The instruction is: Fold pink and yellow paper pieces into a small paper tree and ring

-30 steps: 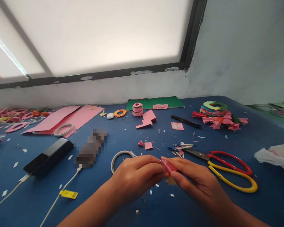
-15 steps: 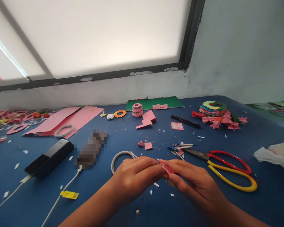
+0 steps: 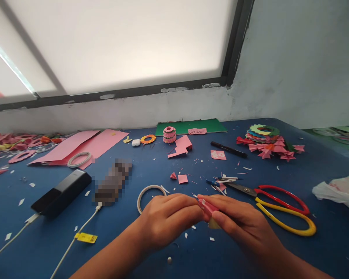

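Observation:
Both hands meet at the lower middle of the head view, above the blue table [image 3: 128, 255]. A small folded pink paper [image 3: 208, 207] is pinched between the fingertips. My left hand [image 3: 170, 217] grips its left end, with the fingertips partly hidden behind it. My right hand [image 3: 240, 221] holds the right side, thumb below and fingers above. Under the pink paper a yellowish piece [image 3: 213, 223] shows. Just behind my left hand lies a roll of white tape [image 3: 140, 199]. Scissors [image 3: 250, 191] with red and yellow handles lie to the right of my right hand.
A power bank [image 3: 61, 193] and a blurred-out object [image 3: 113, 182] with white cables lie left. Pink sheets [image 3: 104, 145], a pink ring stack [image 3: 169, 135], a black pen [image 3: 228, 149] and paper flowers [image 3: 275, 147] lie farther back. At the right edge is a plastic bag [image 3: 337, 190].
My right hand has shifted slightly right, and more of the pink paper and the yellowish piece shows between the fingers. Both hands still hold the paper.

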### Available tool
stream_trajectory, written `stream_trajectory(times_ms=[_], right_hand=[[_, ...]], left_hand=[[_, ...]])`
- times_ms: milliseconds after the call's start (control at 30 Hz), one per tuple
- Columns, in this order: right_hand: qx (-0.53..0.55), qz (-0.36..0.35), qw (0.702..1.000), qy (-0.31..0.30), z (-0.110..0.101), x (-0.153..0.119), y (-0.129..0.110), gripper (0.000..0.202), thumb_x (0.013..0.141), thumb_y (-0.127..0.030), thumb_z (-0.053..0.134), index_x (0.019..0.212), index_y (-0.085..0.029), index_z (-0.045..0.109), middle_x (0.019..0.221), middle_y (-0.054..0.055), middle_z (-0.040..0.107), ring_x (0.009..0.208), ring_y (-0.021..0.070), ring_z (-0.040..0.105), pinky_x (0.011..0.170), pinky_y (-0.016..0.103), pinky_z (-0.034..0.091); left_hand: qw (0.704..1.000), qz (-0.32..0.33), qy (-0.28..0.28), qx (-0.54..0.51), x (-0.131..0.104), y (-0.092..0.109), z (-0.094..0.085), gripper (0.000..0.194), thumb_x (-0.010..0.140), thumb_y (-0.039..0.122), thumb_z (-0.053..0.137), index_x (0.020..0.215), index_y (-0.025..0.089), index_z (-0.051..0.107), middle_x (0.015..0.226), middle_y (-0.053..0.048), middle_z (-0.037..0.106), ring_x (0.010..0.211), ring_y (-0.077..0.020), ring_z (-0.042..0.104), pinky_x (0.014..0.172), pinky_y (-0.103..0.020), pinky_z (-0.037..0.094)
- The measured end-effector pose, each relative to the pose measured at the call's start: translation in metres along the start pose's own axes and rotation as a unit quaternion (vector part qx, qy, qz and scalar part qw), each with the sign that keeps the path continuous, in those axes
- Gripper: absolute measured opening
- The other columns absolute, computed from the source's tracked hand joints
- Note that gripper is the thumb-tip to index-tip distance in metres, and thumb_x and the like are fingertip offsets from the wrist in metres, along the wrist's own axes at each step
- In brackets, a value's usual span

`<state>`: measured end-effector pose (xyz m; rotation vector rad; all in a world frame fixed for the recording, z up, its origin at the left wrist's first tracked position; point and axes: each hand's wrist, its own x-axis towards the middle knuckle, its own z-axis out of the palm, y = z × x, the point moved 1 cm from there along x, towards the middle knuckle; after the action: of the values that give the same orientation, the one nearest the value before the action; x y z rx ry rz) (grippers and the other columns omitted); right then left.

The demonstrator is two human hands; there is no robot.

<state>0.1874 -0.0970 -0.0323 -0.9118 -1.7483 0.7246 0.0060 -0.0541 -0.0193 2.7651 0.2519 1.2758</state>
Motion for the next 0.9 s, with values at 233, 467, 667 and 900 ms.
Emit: stream_trajectory(times_ms=[233,467,667,900], right_hand=[[0.006,0.008,1.0,0.003,-0.0011,-0.0019,0.0011,0.029,0.087,-0.018,0.053,0.108,-0.031,0.069,0.102,-0.002,0.074,0.091,0.01,0.069,0.079,0.014,0.053],[0.022,0.027,0.999,-0.024,-0.0004,-0.0006,-0.0014,0.025,0.09,-0.022,0.05,0.102,-0.029,0.071,0.091,-0.002,0.074,0.084,0.0116,0.068,0.074,0.018,0.054],[0.026,0.042,0.998,-0.035,-0.0028,-0.0003,-0.0028,0.026,0.091,-0.024,0.048,0.102,-0.028,0.071,0.087,0.0,0.073,0.084,0.0154,0.068,0.072,0.023,0.055],[0.001,0.026,0.999,-0.028,-0.0034,-0.0017,0.0011,0.027,0.09,-0.024,0.051,0.109,-0.027,0.069,0.097,0.002,0.073,0.088,0.0163,0.068,0.075,0.025,0.055]], left_hand=[[1.0,0.008,0.001,-0.005,-0.0032,-0.0025,-0.0002,0.016,0.087,0.008,0.059,0.103,0.008,0.063,0.087,-0.009,0.07,0.076,-0.0138,0.068,0.063,-0.02,0.054],[0.999,0.016,-0.041,-0.009,0.0032,-0.0034,-0.004,0.012,0.09,0.007,0.052,0.095,0.006,0.063,0.082,-0.01,0.07,0.075,-0.0157,0.067,0.065,-0.024,0.057],[0.999,0.011,-0.014,-0.027,-0.0025,-0.005,-0.0014,0.015,0.087,0.006,0.057,0.1,0.009,0.062,0.089,-0.009,0.07,0.077,-0.014,0.068,0.066,-0.021,0.056],[1.0,0.01,-0.008,0.007,0.0014,-0.0041,-0.003,0.012,0.087,0.008,0.058,0.098,0.008,0.061,0.083,-0.009,0.07,0.07,-0.0128,0.067,0.059,-0.019,0.054]])
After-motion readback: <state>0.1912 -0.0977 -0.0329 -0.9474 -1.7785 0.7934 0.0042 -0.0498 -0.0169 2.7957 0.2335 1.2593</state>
